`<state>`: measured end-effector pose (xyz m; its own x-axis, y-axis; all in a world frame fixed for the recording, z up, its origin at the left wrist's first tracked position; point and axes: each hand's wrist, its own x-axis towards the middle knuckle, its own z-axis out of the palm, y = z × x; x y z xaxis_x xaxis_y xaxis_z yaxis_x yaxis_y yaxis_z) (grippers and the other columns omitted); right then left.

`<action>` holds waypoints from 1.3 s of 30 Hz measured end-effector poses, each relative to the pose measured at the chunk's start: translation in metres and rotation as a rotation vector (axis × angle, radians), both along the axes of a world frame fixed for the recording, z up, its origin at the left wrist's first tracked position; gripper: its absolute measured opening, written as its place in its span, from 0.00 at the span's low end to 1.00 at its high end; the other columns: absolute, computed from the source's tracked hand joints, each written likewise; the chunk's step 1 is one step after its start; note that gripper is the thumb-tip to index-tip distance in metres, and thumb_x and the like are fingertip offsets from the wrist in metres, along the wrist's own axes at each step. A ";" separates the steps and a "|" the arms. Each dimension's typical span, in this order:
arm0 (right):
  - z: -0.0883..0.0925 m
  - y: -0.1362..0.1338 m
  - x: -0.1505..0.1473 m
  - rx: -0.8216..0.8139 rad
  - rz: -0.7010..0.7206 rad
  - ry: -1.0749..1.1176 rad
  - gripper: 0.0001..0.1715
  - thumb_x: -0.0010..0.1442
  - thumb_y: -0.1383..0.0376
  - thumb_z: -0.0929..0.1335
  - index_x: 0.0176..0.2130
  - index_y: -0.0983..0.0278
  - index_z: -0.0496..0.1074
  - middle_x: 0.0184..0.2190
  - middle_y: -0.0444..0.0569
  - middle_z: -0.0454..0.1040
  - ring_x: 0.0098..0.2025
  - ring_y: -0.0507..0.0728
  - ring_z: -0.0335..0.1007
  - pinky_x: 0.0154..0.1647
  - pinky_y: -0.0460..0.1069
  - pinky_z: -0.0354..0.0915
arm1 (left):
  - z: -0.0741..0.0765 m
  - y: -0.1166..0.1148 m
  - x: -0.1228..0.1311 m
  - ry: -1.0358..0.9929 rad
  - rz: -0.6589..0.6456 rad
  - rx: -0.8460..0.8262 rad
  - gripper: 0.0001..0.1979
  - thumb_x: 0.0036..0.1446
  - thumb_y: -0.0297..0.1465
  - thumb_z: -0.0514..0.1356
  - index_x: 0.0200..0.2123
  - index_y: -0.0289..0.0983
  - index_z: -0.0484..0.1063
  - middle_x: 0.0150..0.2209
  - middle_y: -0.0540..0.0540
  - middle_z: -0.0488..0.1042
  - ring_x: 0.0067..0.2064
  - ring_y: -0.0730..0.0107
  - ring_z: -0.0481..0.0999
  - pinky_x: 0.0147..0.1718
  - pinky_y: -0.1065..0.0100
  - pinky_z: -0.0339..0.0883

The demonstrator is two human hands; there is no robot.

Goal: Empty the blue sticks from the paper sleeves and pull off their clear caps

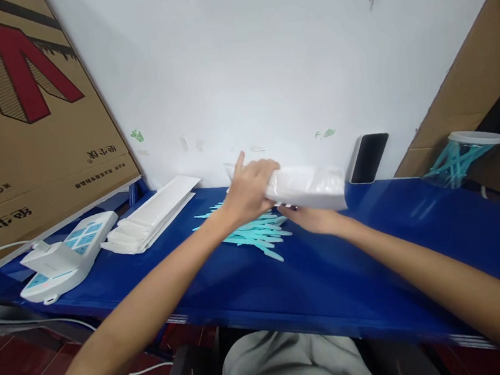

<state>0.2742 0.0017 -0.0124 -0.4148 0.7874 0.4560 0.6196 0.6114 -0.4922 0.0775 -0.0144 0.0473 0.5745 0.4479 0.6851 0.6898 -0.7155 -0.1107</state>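
Observation:
My left hand [250,192] is closed over the left part of a long white plastic bag [309,186], its fingers on top. From below, my right hand [312,219] grips the same bag near its middle; some of its fingers are hidden behind it. The bag is held lengthwise above the table, and its contents cannot be made out. Under and in front of my hands lies a loose pile of thin turquoise plastic sticks [254,234] with flat, tapered ends, partly covered by my left hand and forearm.
A stack of flat white bags [155,214] lies to the left on the blue table [330,286]. Beyond it sits a white power strip [88,232] with a plugged-in charger [56,259]. A phone [368,158] leans on the wall; a clear jar [453,162] holds turquoise sticks at right.

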 end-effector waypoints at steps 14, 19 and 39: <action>-0.024 0.015 0.011 -0.136 0.127 -0.055 0.19 0.56 0.70 0.66 0.48 0.63 0.73 0.37 0.51 0.78 0.37 0.59 0.73 0.40 0.54 0.67 | 0.041 0.033 -0.041 0.865 0.311 -0.475 0.26 0.42 0.28 0.68 0.48 0.40 0.73 0.38 0.40 0.80 0.37 0.54 0.77 0.40 0.57 0.67; -0.036 0.008 0.006 0.025 0.156 -0.163 0.12 0.61 0.69 0.63 0.42 0.63 0.73 0.36 0.51 0.73 0.41 0.60 0.68 0.43 0.53 0.62 | 0.051 0.037 -0.020 0.942 0.413 -0.534 0.29 0.34 0.29 0.73 0.45 0.43 0.76 0.32 0.45 0.80 0.37 0.54 0.76 0.40 0.57 0.67; -0.045 0.007 0.012 -0.012 0.169 -0.135 0.21 0.70 0.59 0.62 0.56 0.63 0.73 0.43 0.55 0.72 0.43 0.62 0.72 0.48 0.56 0.67 | 0.048 0.049 -0.089 0.940 0.412 -0.462 0.42 0.36 0.39 0.72 0.59 0.45 0.69 0.46 0.38 0.78 0.50 0.47 0.71 0.54 0.51 0.58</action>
